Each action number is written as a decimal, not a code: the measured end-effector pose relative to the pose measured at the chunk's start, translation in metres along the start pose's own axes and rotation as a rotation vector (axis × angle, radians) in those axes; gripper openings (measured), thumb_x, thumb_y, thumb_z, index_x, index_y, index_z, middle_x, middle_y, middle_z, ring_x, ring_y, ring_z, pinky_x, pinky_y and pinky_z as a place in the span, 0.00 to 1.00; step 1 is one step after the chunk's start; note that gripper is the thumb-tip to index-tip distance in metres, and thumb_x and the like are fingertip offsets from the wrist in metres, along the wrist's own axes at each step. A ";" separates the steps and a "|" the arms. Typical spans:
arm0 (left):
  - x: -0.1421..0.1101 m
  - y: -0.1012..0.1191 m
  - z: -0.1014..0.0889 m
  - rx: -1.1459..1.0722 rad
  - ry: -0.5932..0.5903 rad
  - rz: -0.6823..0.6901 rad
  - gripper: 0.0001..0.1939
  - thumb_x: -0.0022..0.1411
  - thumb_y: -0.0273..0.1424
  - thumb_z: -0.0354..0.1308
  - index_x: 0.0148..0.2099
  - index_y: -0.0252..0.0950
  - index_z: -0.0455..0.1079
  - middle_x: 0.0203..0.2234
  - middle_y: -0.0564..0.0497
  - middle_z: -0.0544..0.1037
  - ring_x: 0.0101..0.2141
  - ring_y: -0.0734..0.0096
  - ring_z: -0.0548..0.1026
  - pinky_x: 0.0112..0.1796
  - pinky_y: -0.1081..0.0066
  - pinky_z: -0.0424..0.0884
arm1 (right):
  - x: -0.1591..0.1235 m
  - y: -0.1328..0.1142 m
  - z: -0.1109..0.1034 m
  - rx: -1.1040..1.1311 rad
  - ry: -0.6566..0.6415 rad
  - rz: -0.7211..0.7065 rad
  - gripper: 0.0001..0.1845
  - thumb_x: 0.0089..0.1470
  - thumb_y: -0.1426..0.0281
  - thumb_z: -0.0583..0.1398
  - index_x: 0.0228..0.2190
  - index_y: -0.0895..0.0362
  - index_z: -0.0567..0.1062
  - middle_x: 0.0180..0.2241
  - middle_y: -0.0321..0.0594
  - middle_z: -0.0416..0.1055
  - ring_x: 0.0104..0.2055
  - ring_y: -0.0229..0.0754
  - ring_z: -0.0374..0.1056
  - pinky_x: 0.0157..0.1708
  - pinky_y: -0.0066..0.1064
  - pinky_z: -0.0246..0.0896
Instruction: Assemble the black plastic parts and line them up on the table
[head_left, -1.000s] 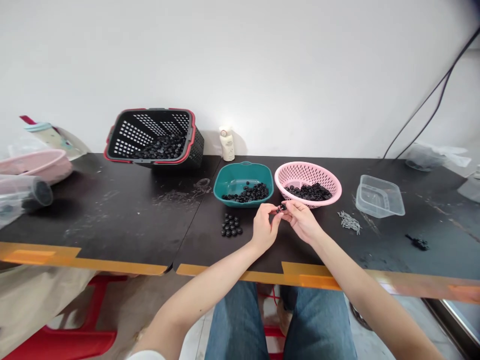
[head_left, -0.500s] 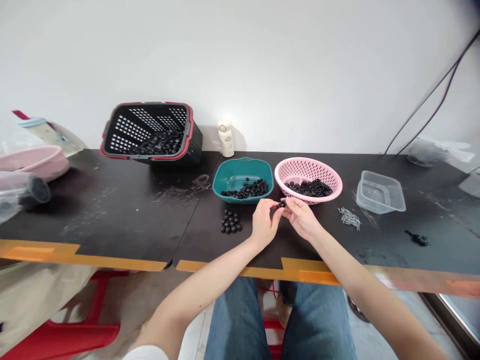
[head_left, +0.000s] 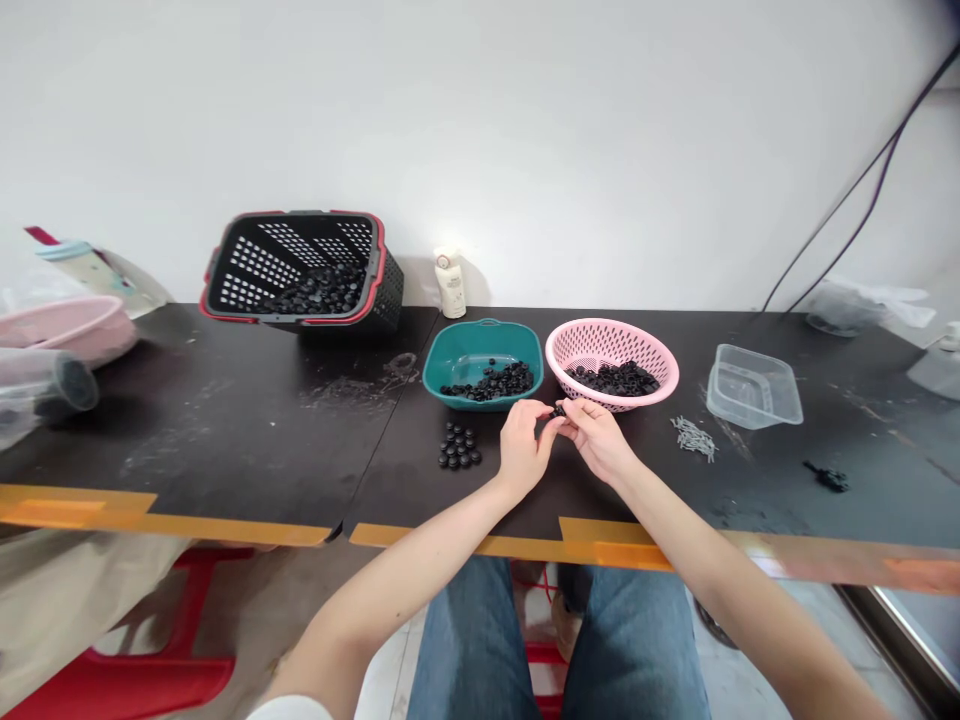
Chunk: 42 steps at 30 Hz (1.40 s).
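Observation:
My left hand (head_left: 521, 448) and my right hand (head_left: 600, 440) meet over the black tabletop, their fingertips pinching a small black rubber-like part (head_left: 558, 411) between them. Its exact shape is mostly hidden by my fingers. Just behind my hands sit a teal plastic bowl (head_left: 469, 372) holding a heap of black rings and a pink perforated colander (head_left: 611, 332) holding more of them. Left of my left hand, a small cluster of black rings (head_left: 460, 446) lies directly on the table.
A tilted black basket with a red rim (head_left: 300, 235) holds more black pieces at the back left. A white bottle (head_left: 450, 285) stands by the wall. To the right lie grey screws (head_left: 694, 438), a transparent plastic tub (head_left: 752, 387) and a small black piece (head_left: 827, 477).
My hands stay together on the small black part, shifting slightly. The whole view has moved a little, with no object on the table visibly displaced.

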<state>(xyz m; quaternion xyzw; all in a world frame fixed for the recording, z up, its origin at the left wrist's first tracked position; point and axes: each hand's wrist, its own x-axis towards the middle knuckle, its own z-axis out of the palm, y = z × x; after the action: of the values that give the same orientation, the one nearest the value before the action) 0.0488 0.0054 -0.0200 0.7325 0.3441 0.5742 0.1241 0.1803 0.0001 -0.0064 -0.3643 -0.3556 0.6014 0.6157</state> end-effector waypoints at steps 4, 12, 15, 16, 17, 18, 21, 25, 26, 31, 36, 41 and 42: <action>0.000 0.000 0.000 0.002 -0.004 -0.005 0.05 0.63 0.32 0.54 0.40 0.36 0.66 0.35 0.48 0.72 0.37 0.68 0.70 0.39 0.66 0.68 | 0.001 0.001 0.000 -0.029 0.005 -0.014 0.10 0.41 0.61 0.69 0.22 0.54 0.77 0.27 0.34 0.73 0.29 0.35 0.68 0.35 0.30 0.70; 0.001 -0.001 -0.001 -0.044 0.037 0.009 0.05 0.61 0.32 0.57 0.39 0.36 0.69 0.33 0.49 0.74 0.37 0.69 0.72 0.39 0.66 0.70 | -0.001 -0.004 0.002 -0.014 0.033 -0.017 0.10 0.43 0.62 0.68 0.26 0.55 0.80 0.30 0.38 0.77 0.29 0.36 0.70 0.36 0.32 0.69; 0.001 -0.002 -0.001 -0.058 0.071 -0.024 0.06 0.60 0.32 0.58 0.39 0.36 0.68 0.33 0.49 0.74 0.36 0.69 0.73 0.38 0.67 0.70 | -0.003 -0.006 0.003 -0.004 -0.005 -0.001 0.10 0.43 0.63 0.68 0.29 0.55 0.81 0.30 0.39 0.77 0.30 0.37 0.71 0.38 0.33 0.69; 0.001 -0.002 -0.001 -0.062 0.079 -0.034 0.06 0.60 0.32 0.58 0.39 0.36 0.68 0.33 0.49 0.74 0.36 0.69 0.73 0.38 0.67 0.70 | -0.003 -0.007 0.003 -0.003 -0.017 -0.002 0.10 0.43 0.63 0.68 0.30 0.55 0.81 0.31 0.39 0.78 0.31 0.37 0.71 0.39 0.33 0.69; 0.001 -0.002 -0.001 -0.067 0.084 -0.042 0.06 0.60 0.32 0.58 0.39 0.36 0.68 0.34 0.49 0.74 0.36 0.69 0.73 0.39 0.67 0.70 | -0.003 -0.007 0.003 -0.002 -0.027 -0.003 0.11 0.42 0.64 0.68 0.30 0.55 0.81 0.31 0.38 0.78 0.31 0.38 0.72 0.40 0.34 0.68; 0.001 -0.002 -0.001 -0.071 0.088 -0.045 0.06 0.60 0.32 0.58 0.39 0.36 0.68 0.34 0.49 0.74 0.36 0.69 0.73 0.39 0.66 0.70 | -0.003 -0.007 0.003 -0.002 -0.032 -0.004 0.11 0.42 0.64 0.68 0.31 0.55 0.81 0.31 0.38 0.78 0.32 0.38 0.72 0.40 0.34 0.68; 0.001 -0.001 -0.001 -0.076 0.095 -0.036 0.05 0.60 0.31 0.58 0.39 0.36 0.68 0.34 0.49 0.74 0.36 0.69 0.73 0.39 0.67 0.70 | -0.004 -0.009 0.003 -0.002 -0.037 -0.004 0.11 0.43 0.64 0.68 0.31 0.54 0.81 0.31 0.38 0.78 0.32 0.38 0.72 0.40 0.34 0.68; 0.002 0.000 -0.003 -0.071 0.110 0.001 0.05 0.60 0.31 0.57 0.39 0.36 0.68 0.33 0.49 0.74 0.36 0.69 0.73 0.39 0.67 0.70 | -0.007 -0.011 0.003 0.006 -0.074 -0.003 0.11 0.43 0.65 0.68 0.32 0.53 0.81 0.31 0.38 0.78 0.33 0.39 0.72 0.41 0.33 0.68; 0.002 0.000 -0.003 -0.069 0.115 0.013 0.05 0.61 0.31 0.57 0.40 0.36 0.68 0.34 0.49 0.74 0.37 0.69 0.73 0.39 0.66 0.70 | -0.007 -0.011 0.004 0.003 -0.086 -0.003 0.12 0.43 0.66 0.68 0.33 0.53 0.81 0.32 0.38 0.78 0.34 0.39 0.72 0.42 0.34 0.68; 0.001 0.000 -0.004 -0.061 0.134 0.061 0.06 0.60 0.29 0.58 0.41 0.36 0.67 0.35 0.49 0.74 0.37 0.69 0.73 0.39 0.66 0.70 | -0.009 -0.012 0.004 -0.008 -0.120 -0.018 0.13 0.43 0.67 0.68 0.35 0.52 0.81 0.32 0.37 0.78 0.35 0.38 0.72 0.41 0.32 0.68; 0.001 0.000 -0.005 -0.054 0.147 0.077 0.06 0.60 0.28 0.58 0.41 0.36 0.66 0.35 0.49 0.73 0.37 0.70 0.73 0.39 0.66 0.70 | -0.010 -0.011 0.004 -0.009 -0.130 -0.054 0.12 0.43 0.68 0.68 0.35 0.52 0.81 0.34 0.36 0.78 0.36 0.38 0.72 0.45 0.34 0.67; 0.002 0.001 -0.005 -0.053 0.158 0.109 0.07 0.59 0.27 0.59 0.41 0.36 0.66 0.36 0.49 0.73 0.38 0.70 0.73 0.40 0.66 0.70 | -0.010 -0.012 0.005 -0.026 -0.123 -0.055 0.13 0.43 0.66 0.68 0.35 0.51 0.81 0.35 0.37 0.78 0.37 0.39 0.72 0.47 0.37 0.66; 0.002 0.001 -0.006 -0.050 0.159 0.115 0.07 0.59 0.26 0.59 0.41 0.36 0.66 0.36 0.49 0.73 0.38 0.70 0.73 0.40 0.66 0.70 | -0.010 -0.011 0.005 -0.028 -0.120 -0.054 0.13 0.42 0.66 0.69 0.35 0.51 0.81 0.35 0.37 0.78 0.37 0.40 0.72 0.47 0.38 0.66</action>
<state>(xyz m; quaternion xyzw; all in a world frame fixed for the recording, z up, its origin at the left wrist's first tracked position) 0.0442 0.0046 -0.0165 0.6999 0.2959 0.6449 0.0817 0.1812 -0.0102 0.0060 -0.3264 -0.4100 0.6002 0.6042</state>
